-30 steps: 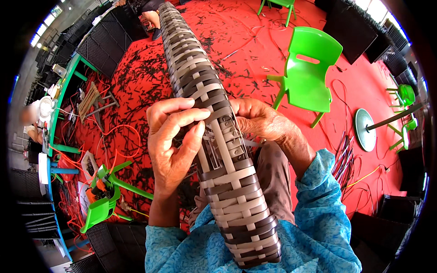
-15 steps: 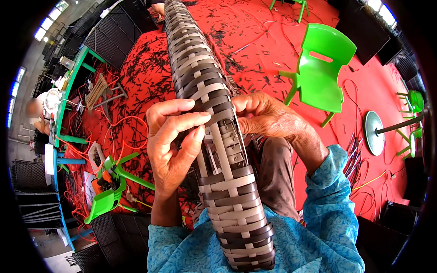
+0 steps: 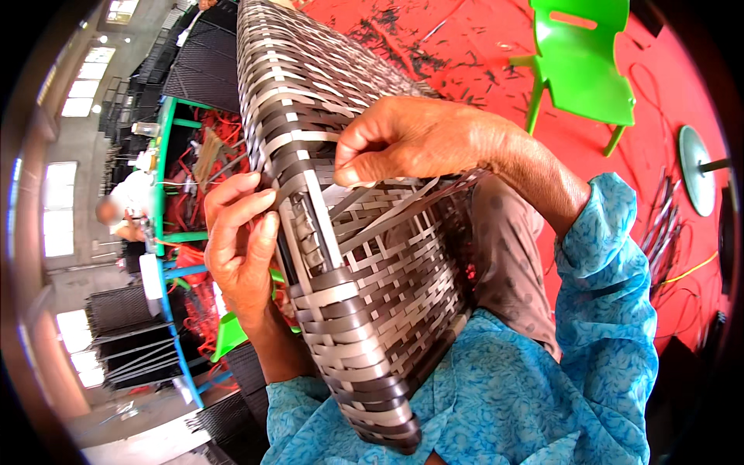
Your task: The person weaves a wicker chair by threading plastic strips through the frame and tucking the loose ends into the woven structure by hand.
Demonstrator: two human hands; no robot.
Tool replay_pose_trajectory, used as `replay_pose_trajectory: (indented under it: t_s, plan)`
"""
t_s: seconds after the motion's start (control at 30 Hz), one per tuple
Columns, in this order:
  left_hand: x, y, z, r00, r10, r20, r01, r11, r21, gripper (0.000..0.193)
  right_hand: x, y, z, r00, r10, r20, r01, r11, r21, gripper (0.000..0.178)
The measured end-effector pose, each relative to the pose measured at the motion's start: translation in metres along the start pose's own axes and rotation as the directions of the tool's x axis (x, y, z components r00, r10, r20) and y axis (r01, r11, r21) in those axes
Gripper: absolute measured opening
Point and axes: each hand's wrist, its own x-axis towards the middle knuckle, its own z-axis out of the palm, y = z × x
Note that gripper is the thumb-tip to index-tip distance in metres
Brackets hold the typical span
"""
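Note:
A woven wicker panel (image 3: 380,310) in brown and grey flat strips stands on edge before me, its narrow side facing up. An unwoven gap in that narrow side bares the frame (image 3: 310,236) and a lengthwise pale strip. My left hand (image 3: 242,252) is at the panel's left edge, fingers bent and apart, fingertips beside the gap. On the other side my right hand (image 3: 415,143) is closed, thumb against forefinger, pinching a flat weaving strip (image 3: 338,194) at the gap. Loose strips (image 3: 399,208) hang along the panel's right face below that hand.
A green plastic chair (image 3: 585,66) stands at the far right on red flooring (image 3: 496,39) scattered with dark strip scraps. Right of me are a round base with a pole (image 3: 696,170) and a strip bundle (image 3: 665,221). Leftward, a person (image 3: 128,205) is beside a green-framed table (image 3: 164,170).
My view has swung, and the panel now shows its broad right face. My left fingers have moved from the panel's top to its left edge. My right hand has come over the right face.

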Motion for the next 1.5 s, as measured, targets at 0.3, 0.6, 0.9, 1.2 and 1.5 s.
replay_pose_trajectory:
  t_s: [0.3,0.6,0.9,1.2,1.5]
  plan:
    - [0.010,0.013,0.005,0.980,-0.196,-0.019,0.193,0.975,-0.106,0.016,0.007,0.009,-0.001,0.995,-0.077,-0.066,0.072,0.994,-0.077,0.026]
    - [0.016,0.012,-0.002,0.986,-0.146,0.076,0.150,0.988,-0.038,0.015,-0.002,-0.021,-0.016,0.994,0.112,-0.008,-0.110,0.986,0.126,0.036]
    - [0.014,0.011,-0.002,0.989,-0.111,0.095,0.118,0.990,-0.071,0.015,-0.006,-0.038,-0.031,0.982,0.187,0.026,-0.189,0.978,0.087,0.042]
    - [0.024,0.032,0.001,0.980,-0.199,0.019,0.199,0.979,-0.035,0.017,-0.001,-0.083,-0.030,0.979,0.185,-0.090,-0.168,0.971,0.170,0.040]
    - [0.014,0.029,0.017,0.969,-0.209,-0.132,0.217,0.975,0.047,0.012,-0.007,-0.080,-0.036,0.989,-0.128,-0.072,0.120,0.987,-0.110,0.023]
